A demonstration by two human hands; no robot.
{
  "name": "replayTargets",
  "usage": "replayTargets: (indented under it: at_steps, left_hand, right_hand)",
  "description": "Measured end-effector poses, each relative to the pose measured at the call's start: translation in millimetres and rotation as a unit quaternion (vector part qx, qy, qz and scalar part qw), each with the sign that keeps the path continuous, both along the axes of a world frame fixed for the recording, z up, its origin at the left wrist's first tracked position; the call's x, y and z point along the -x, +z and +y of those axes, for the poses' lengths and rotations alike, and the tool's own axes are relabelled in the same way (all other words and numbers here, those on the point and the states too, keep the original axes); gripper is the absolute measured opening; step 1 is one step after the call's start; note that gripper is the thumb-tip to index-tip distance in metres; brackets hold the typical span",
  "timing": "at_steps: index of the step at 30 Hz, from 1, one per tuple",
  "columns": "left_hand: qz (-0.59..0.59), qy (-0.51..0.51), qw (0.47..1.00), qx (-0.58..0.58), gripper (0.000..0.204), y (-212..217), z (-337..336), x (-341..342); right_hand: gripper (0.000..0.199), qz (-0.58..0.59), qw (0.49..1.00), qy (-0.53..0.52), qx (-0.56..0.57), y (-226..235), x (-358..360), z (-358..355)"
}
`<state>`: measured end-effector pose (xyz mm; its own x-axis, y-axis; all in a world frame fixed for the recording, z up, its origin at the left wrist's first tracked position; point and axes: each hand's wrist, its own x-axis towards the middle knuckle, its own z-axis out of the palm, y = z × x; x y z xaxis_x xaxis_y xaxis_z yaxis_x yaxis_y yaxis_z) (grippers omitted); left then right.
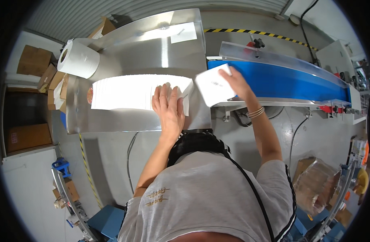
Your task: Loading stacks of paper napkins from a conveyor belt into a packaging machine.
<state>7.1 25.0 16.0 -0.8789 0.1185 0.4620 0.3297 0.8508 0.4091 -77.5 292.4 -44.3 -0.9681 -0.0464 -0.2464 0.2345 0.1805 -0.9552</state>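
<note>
On the metal table (112,124) a long row of white paper-like pieces (120,92) stands packed side by side. Stretched out over the right end of this row, my left hand (169,109) rests on the pieces with its fingers extended. My right hand (238,84) grips a square white packet (214,86) by its right edge, tilted in the air between the table and the blue conveyor belt (282,84). Small dark print shows on its upper face. My right thumb and part of the fingers are hidden behind the packet.
A large white roll (79,59) stands at the table's back left, and a white sheet (183,32) lies toward the far edge. A clear guard (282,60) runs along the conveyor's far side. Cardboard boxes (34,60) are stacked at the left. A cable (130,157) hangs below the table.
</note>
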Motion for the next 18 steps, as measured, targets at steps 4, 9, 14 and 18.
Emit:
replayTargets:
  at_steps: [4, 9, 14, 18]
  left_hand:
    - [0.014, 0.000, 1.000, -0.018, 0.036, -5, -2, 1]
    - [0.036, 0.014, 0.999, -0.008, 0.034, -2, -1, 0]
    - [0.014, 0.002, 1.000, 0.002, 0.028, 4, -1, -3]
    - [0.012, -0.001, 1.000, 0.023, 0.031, 7, -5, -3]
  right_hand:
    - [0.052, -0.022, 0.958, -0.142, -0.250, -9, 17, 61]
    - [0.049, 0.184, 0.783, -0.182, -0.566, 8, -3, 57]
    - [0.051, 0.212, 0.948, 0.204, -0.124, 35, -12, -29]
    - [0.047, 0.385, 0.868, 0.261, -0.172, 28, -3, -65]
